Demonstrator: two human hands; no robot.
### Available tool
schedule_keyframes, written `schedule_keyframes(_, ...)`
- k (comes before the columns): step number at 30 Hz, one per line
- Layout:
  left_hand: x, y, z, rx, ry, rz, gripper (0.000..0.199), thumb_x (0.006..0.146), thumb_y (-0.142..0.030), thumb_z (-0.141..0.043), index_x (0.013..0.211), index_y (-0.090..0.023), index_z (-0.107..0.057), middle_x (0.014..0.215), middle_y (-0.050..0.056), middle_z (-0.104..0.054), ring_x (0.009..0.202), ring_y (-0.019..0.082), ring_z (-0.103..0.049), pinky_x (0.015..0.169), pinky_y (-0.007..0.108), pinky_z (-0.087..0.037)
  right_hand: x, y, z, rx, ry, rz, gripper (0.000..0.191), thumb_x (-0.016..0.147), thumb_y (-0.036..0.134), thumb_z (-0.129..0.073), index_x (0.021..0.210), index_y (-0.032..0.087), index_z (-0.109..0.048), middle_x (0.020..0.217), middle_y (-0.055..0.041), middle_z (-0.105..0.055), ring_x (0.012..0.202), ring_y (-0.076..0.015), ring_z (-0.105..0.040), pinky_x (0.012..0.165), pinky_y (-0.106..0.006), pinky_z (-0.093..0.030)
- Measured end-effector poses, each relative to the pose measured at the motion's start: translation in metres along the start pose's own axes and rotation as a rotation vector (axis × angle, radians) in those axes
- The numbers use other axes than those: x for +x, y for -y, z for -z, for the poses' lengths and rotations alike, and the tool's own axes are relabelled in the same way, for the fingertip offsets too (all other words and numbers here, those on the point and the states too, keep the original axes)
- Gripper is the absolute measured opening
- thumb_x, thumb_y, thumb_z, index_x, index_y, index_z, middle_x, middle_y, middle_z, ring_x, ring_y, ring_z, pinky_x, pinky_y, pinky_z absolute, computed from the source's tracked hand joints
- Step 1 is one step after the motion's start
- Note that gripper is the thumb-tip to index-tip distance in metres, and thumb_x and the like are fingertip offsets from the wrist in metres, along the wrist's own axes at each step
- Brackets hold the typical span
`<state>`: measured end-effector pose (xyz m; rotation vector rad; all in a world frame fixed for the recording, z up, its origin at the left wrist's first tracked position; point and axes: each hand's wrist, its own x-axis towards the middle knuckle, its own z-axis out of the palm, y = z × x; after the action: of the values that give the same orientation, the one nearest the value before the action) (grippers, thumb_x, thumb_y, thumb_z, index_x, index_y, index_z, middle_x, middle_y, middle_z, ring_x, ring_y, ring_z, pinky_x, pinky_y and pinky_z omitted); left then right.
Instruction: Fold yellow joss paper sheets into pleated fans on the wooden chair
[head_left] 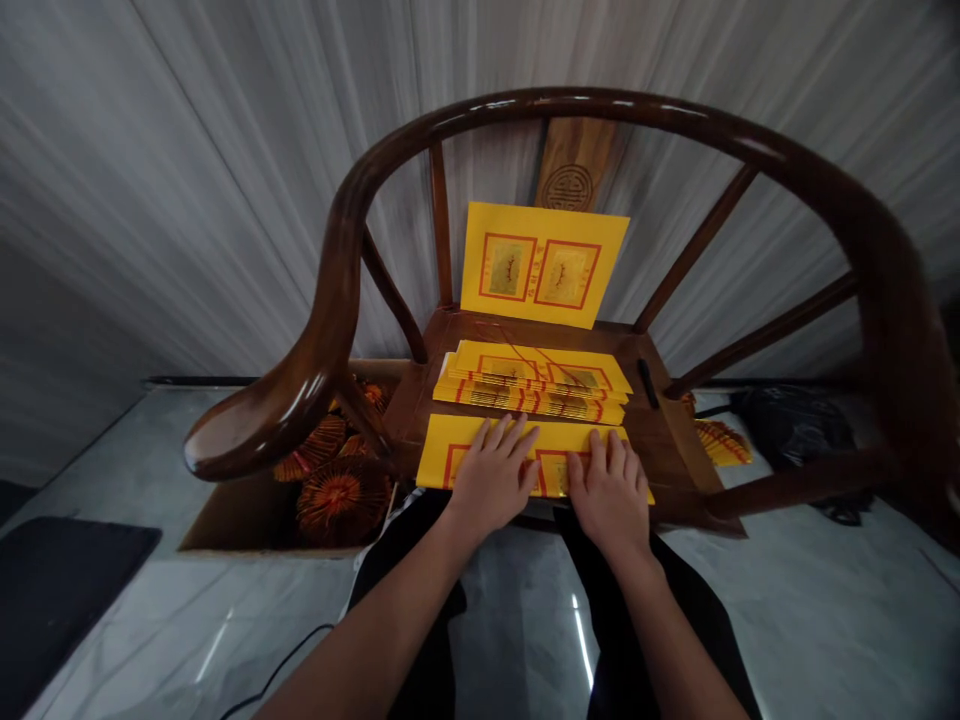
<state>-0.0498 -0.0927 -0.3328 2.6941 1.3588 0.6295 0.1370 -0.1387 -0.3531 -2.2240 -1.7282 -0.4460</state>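
Observation:
On the wooden seat, near its front edge, lies a yellow paper sheet (pixel 438 452) with red-framed printed squares. My left hand (pixel 491 472) lies flat on its middle with the fingers spread. Toward the sheet's right end rests my right hand (pixel 611 490), palm down, fingers also apart. Just behind is a stack of folded yellow papers (pixel 529 385) with thin red strings across the top. Another yellow sheet (pixel 546 262) leans upright against the chair's back, showing two red-bordered squares with gold patches. Both hands cover parts of the front sheet's print.
The dark wooden chair (pixel 337 215) curves its armrests around the seat. A black pen-like stick (pixel 646 384) lies right of the stack. Below left, a cardboard box (pixel 217 515) holds several round orange-red paper bundles (pixel 341 503). A black bag (pixel 791 430) sits on the floor at right.

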Motion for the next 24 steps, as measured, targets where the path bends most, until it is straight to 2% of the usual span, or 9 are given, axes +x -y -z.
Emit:
schedule_keyframes(8, 0.002, 0.0, 0.001, 0.044, 0.004, -0.035, 0.054, 0.108, -0.042, -0.037, 0.16, -0.027, -0.043, 0.17, 0.004, -0.037, 0.156, 0.028, -0.036, 0.131, 0.053, -0.023, -0.003, -0.007, -0.003, 0.006, -0.015, 0.027, 0.062, 0.109, 0.044, -0.032, 0.153, 0.004, -0.05, 0.159, -0.0246, -0.048, 0.149, -0.0376, -0.043, 0.127, -0.062, -0.018)
schedule_keyframes(10, 0.004, 0.0, 0.0, 0.054, 0.011, -0.051, 0.054, 0.108, -0.04, -0.037, 0.16, -0.027, -0.042, 0.169, 0.005, -0.039, 0.156, 0.029, -0.037, 0.13, 0.055, -0.024, -0.002, 0.001, -0.003, 0.008, -0.018, 0.013, 0.062, 0.109, 0.04, -0.033, 0.152, -0.001, -0.049, 0.158, -0.0277, -0.048, 0.15, -0.0387, -0.042, 0.127, -0.062, -0.018)
schedule_keyframes(13, 0.009, 0.001, -0.002, 0.061, 0.024, -0.092, 0.054, 0.108, -0.038, -0.035, 0.16, -0.024, -0.043, 0.168, 0.008, -0.041, 0.155, 0.029, -0.038, 0.13, 0.055, -0.024, 0.002, 0.02, -0.004, 0.041, -0.015, -0.002, 0.064, 0.108, 0.035, -0.031, 0.15, -0.012, -0.046, 0.157, -0.032, -0.046, 0.152, -0.0398, -0.039, 0.127, -0.056, -0.023)
schedule_keyframes(17, 0.013, 0.004, -0.002, 0.059, 0.025, -0.126, 0.053, 0.108, -0.037, -0.036, 0.158, -0.022, -0.045, 0.168, 0.01, -0.041, 0.156, 0.028, -0.036, 0.13, 0.053, -0.024, 0.002, 0.037, -0.005, 0.08, 0.008, 0.013, 0.068, 0.108, 0.038, -0.031, 0.152, -0.013, -0.042, 0.162, -0.0318, -0.039, 0.155, -0.0412, -0.034, 0.126, -0.056, -0.025)
schedule_keyframes(21, 0.012, 0.011, 0.001, 0.029, 0.055, -0.169, 0.053, 0.108, -0.039, -0.037, 0.158, -0.024, -0.045, 0.169, 0.008, -0.04, 0.157, 0.026, -0.034, 0.131, 0.051, -0.022, -0.003, 0.029, -0.005, 0.081, 0.031, 0.031, 0.074, 0.108, 0.046, -0.029, 0.156, -0.009, -0.037, 0.165, -0.0298, -0.034, 0.156, -0.0391, -0.032, 0.128, -0.06, -0.016)
schedule_keyframes(24, 0.007, 0.025, 0.008, 0.012, 0.094, -0.207, 0.052, 0.109, -0.04, -0.038, 0.159, -0.027, -0.044, 0.17, 0.005, -0.039, 0.158, 0.024, -0.033, 0.132, 0.05, -0.023, -0.006, 0.019, -0.004, 0.068, 0.03, 0.004, 0.078, 0.108, 0.051, -0.028, 0.156, -0.01, -0.035, 0.165, -0.0306, -0.033, 0.157, -0.0389, -0.03, 0.128, -0.06, -0.017)
